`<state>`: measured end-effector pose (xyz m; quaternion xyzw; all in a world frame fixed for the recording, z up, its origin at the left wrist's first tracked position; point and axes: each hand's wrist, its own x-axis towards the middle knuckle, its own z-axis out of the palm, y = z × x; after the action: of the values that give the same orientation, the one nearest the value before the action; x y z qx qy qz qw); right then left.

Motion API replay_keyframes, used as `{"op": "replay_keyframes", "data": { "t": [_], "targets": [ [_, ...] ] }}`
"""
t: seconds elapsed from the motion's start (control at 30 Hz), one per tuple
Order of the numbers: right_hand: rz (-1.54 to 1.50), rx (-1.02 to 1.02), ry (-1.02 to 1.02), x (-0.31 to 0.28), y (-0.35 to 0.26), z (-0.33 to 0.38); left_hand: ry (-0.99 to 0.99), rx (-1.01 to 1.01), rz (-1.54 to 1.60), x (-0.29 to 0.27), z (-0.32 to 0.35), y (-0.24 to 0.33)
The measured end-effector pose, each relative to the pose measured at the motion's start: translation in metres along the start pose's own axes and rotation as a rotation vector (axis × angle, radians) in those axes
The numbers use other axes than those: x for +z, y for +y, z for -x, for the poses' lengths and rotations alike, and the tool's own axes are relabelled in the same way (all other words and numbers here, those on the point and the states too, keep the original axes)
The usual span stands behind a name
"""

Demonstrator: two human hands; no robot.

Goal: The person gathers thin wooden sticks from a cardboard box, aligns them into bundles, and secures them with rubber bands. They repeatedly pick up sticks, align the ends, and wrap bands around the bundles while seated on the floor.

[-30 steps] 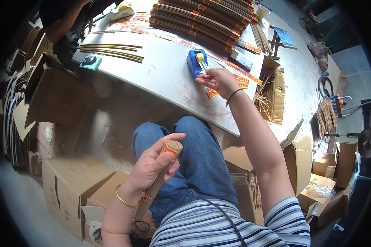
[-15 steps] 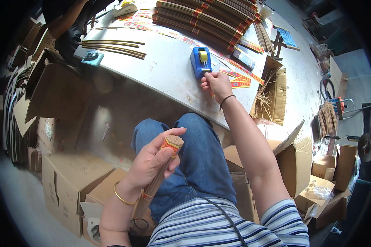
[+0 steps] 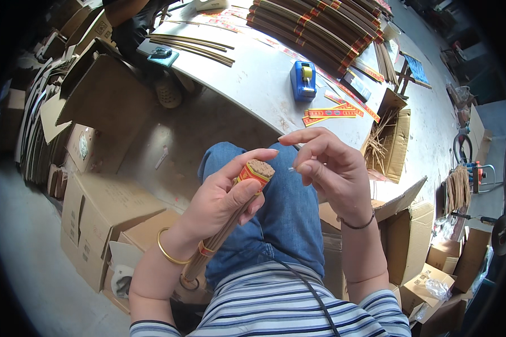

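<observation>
"head view: where's the bundle of thin brown sticks with red-and-yellow paper bands (image 3: 216, 237)?"
"gripped in the left hand (image 3: 216, 199), above blue denim jeans (image 3: 292, 213)."
"and the right hand (image 3: 334, 174)?"
"near the bundle, pinching a tiny clear plastic-looking strip (image 3: 291, 168)."

From where I stand, the person's left hand (image 3: 222, 202) wraps the bundle (image 3: 218, 238) of sticks near its red-banded end, above the lap. The right hand (image 3: 337, 174) is just beside that end, thumb and finger pinching a tiny clear scrap (image 3: 290, 168). On the table (image 3: 253, 84), a blue dispenser (image 3: 299, 90) stands near the front edge, with red strips (image 3: 334, 113) toward the right edge. Banded stacks (image 3: 315, 33) line the far edge; loose sticks (image 3: 199, 49) lie by the near left corner.
</observation>
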<state>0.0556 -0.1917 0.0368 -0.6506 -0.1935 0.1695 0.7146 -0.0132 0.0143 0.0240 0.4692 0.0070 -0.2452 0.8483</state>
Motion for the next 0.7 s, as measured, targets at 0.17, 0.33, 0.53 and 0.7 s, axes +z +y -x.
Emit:
{"op": "replay_keyframes", "data": {
  "t": [0.17,0.33,0.53,0.7],
  "targets": [
    [0.528,-0.221,0.072,0.03,-0.024,0.05,0.0,0.048,-0.093,0.022,0.011,-0.002],
    [0.665,-0.321,0.113,0.04,-0.041,0.066,0.07,0.188,-0.248,0.04,0.028,-0.006],
    [0.722,-0.392,0.14,0.045,-0.047,0.078,0.109,0.266,-0.444,0.054,0.043,-0.005],
    [0.775,-0.461,0.174,0.045,-0.049,0.082,0.104,0.326,-0.529,0.06,0.049,-0.006]
  ]
}}
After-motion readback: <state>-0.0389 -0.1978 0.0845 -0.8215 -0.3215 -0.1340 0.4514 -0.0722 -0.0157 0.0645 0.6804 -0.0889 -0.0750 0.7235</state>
